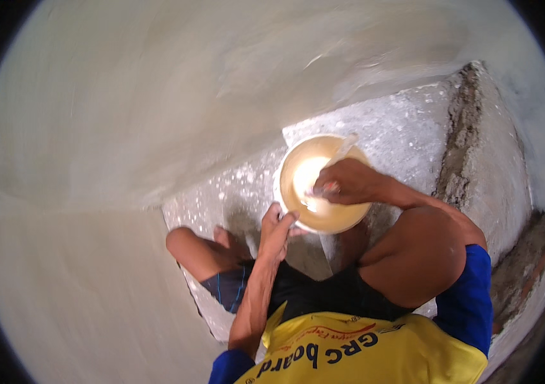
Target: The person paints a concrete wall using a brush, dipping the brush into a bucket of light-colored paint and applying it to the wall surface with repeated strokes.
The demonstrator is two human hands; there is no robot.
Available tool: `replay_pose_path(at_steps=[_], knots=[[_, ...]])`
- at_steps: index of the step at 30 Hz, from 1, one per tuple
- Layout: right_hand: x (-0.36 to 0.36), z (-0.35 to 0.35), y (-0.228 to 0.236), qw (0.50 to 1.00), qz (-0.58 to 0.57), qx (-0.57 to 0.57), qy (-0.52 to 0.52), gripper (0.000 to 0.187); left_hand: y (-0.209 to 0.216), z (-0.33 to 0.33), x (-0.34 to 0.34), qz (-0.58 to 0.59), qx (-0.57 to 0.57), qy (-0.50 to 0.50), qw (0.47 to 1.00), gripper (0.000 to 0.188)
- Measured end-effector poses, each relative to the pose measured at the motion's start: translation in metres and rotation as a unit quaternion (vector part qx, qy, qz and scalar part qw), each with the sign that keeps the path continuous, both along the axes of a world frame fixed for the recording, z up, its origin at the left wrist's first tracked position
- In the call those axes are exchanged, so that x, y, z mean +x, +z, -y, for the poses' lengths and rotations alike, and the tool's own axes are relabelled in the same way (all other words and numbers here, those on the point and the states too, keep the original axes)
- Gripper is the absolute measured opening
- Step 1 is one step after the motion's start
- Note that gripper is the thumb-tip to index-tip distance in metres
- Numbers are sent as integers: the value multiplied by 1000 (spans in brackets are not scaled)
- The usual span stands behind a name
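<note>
A round, cream-yellow bowl (334, 221) with a pale rim sits low in front of me, between my bent knees. My left hand (277, 232) grips its near-left rim, thumb over the edge and fingers beneath. Inside is something whitish and shiny; glare hides whether it is liquid or paste. Over the bowl, my right hand (349, 182) is closed around a flat, pale tool (344, 148). One end of this tool slants up to the far rim, while a bit with an orange spot shows by my fingers. Its exact kind is unclear.
A smooth grey plastered wall (125, 102) rises ahead and to the left. White specks dot the grey concrete floor (400, 128). Along the right runs a raised ledge (490, 147) with a rough, broken mortar edge (461, 128). My knees flank the bowl.
</note>
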State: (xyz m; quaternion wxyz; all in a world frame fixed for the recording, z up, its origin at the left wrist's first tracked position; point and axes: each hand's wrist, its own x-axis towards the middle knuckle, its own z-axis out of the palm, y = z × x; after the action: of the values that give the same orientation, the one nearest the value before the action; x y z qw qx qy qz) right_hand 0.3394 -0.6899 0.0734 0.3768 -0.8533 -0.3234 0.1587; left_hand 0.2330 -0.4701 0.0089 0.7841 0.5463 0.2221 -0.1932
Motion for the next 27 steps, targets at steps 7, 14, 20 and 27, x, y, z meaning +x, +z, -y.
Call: replay_pose_path(at_steps=[7,14,20,27], knots=[[-4,45,3,970,-155,172,-74,23,4,-8,-12,-3,-16,50,999,15],[-14,86,-11,851,-380,306,-195,23,1,-6,-16,15,-9,70,997,12],[-6,127,-7,871,-405,220,-169,29,-3,-4,-19,30,-7,79,996,11],[2,138,-6,955,-287,52,-59,41,-8,-8,-20,26,-4,80,996,10]])
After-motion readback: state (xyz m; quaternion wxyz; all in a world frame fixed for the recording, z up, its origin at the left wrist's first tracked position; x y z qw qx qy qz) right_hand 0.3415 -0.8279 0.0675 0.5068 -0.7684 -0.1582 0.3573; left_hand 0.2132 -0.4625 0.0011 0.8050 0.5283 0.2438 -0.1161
